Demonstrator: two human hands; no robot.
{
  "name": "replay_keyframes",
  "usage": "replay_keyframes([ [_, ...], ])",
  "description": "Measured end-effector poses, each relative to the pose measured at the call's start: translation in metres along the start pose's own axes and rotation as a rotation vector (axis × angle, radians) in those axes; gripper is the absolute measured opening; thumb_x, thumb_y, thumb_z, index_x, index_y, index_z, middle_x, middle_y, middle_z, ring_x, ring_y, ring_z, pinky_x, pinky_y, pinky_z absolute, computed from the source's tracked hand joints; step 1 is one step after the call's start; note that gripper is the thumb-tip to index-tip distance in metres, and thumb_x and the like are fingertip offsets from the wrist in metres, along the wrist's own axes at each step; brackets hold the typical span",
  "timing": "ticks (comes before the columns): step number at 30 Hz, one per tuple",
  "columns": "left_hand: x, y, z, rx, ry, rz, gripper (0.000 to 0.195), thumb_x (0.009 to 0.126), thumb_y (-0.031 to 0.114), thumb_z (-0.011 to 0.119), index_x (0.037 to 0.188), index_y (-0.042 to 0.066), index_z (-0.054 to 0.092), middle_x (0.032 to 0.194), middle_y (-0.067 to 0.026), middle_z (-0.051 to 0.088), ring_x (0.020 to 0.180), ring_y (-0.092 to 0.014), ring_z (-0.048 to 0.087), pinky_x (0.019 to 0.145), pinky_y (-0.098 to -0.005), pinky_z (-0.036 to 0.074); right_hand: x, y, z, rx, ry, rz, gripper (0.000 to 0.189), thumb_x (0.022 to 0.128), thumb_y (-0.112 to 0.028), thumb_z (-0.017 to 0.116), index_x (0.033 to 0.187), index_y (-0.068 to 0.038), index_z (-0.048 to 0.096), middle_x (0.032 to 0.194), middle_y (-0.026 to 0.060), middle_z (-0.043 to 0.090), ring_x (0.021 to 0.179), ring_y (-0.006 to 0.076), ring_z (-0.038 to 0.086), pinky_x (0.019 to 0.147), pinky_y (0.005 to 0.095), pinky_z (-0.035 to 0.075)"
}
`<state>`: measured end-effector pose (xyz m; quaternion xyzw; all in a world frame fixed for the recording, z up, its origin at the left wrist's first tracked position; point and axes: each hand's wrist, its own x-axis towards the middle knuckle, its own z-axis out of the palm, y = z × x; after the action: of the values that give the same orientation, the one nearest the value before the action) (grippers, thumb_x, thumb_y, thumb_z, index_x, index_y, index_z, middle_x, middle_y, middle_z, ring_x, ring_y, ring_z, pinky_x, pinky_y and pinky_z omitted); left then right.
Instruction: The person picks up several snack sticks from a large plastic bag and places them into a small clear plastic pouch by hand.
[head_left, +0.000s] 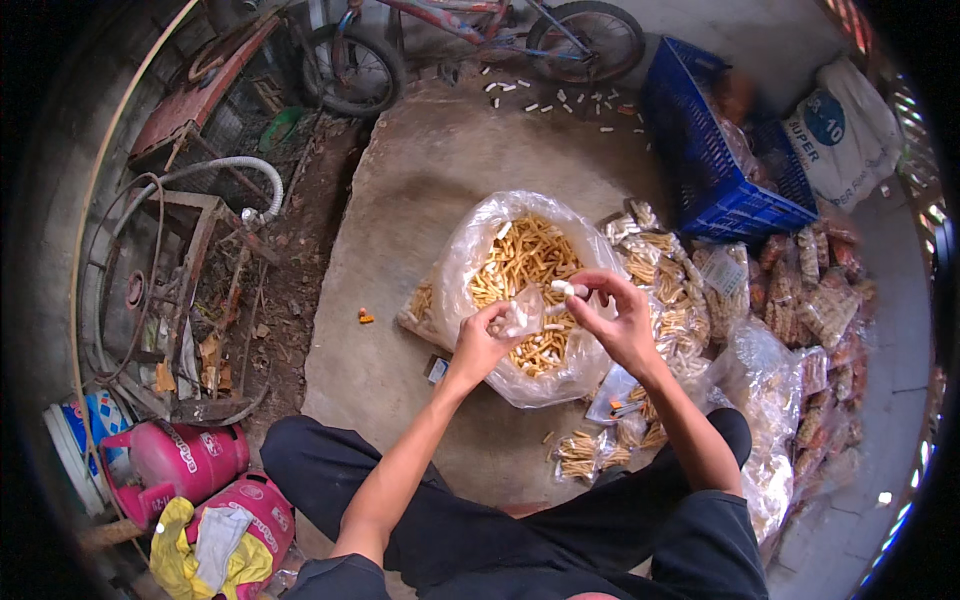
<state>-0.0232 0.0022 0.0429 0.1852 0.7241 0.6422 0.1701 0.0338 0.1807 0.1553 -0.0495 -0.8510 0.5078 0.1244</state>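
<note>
My left hand (487, 336) holds a small clear plastic bag (527, 311) with white pieces in it, over the left part of a large open plastic sack (480, 225). My right hand (611, 304) pinches short white stick-shaped pieces (564, 288) between thumb and fingers, just right of the small bag. Inside the sack lie many yellowish-brown stick-shaped snacks (532, 251), with some white ones among them. The sack stands on the concrete floor in front of my crossed legs.
Filled clear bags (667, 277) lie to the right, beside a blue plastic crate (739, 187). An orange-handled tool (626, 406) lies near my right forearm. Pink gas cylinders (184, 461) stand at lower left. A bicycle (480, 30) and scattered white pieces (566, 101) are at the back.
</note>
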Motion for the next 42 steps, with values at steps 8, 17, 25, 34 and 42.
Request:
replay_keyframes([
  [8,0.005,0.017,0.015,0.091,-0.04,0.036,0.035,0.067,0.005,0.07,0.101,0.001,0.059,0.086,-0.008,0.064,0.079,-0.012,0.059,0.069,-0.0255,0.046,-0.019,0.002,0.005,-0.159,0.155,-0.294,0.022,0.066,-0.002,0.069,0.087,-0.004,0.061,0.083,0.0069,0.062,0.067,0.0183,0.055,0.062,0.0288,0.045],
  [17,0.007,0.02,0.025,0.024,-0.051,0.065,0.03,0.069,0.005,0.068,0.097,0.001,0.059,0.084,-0.006,0.063,0.078,-0.01,0.058,0.068,-0.0247,0.046,-0.029,0.006,-0.006,-0.24,0.11,-0.406,0.021,0.069,-0.002,0.066,0.089,-0.004,0.061,0.088,0.01,0.062,0.078,0.0248,0.058,0.068,0.033,0.047],
  [25,0.02,0.011,0.027,0.073,-0.026,0.095,0.029,0.068,0.005,0.068,0.095,0.001,0.06,0.083,-0.0066,0.063,0.077,-0.012,0.059,0.07,-0.0259,0.046,-0.022,0.01,-0.017,-0.33,-0.05,-0.433,0.018,0.073,-0.003,0.065,0.091,-0.002,0.063,0.09,0.011,0.062,0.086,0.0268,0.058,0.074,0.0341,0.047],
  [34,0.017,0.009,0.03,-0.042,-0.143,0.073,0.033,0.069,0.012,0.073,0.098,0.002,0.059,0.079,-0.0026,0.061,0.073,-0.007,0.054,0.066,-0.0232,0.044,-0.024,-0.008,-0.024,-0.233,-0.203,-0.179,0.024,0.075,-0.014,0.066,0.096,-0.004,0.062,0.09,0.0125,0.062,0.09,0.0269,0.054,0.079,0.036,0.043],
  [42,0.015,0.012,0.027,0.095,-0.461,0.08,0.096,0.057,0.024,0.083,0.133,0.006,0.028,0.128,-0.0162,0.04,0.12,-0.022,0.039,0.098,-0.0336,0.035,-0.023,0.005,-0.033,-0.496,-0.066,-0.309,0.009,0.069,-0.007,0.067,0.077,-0.004,0.064,0.077,0.0096,0.061,0.073,0.0269,0.059,0.065,0.0351,0.046],
])
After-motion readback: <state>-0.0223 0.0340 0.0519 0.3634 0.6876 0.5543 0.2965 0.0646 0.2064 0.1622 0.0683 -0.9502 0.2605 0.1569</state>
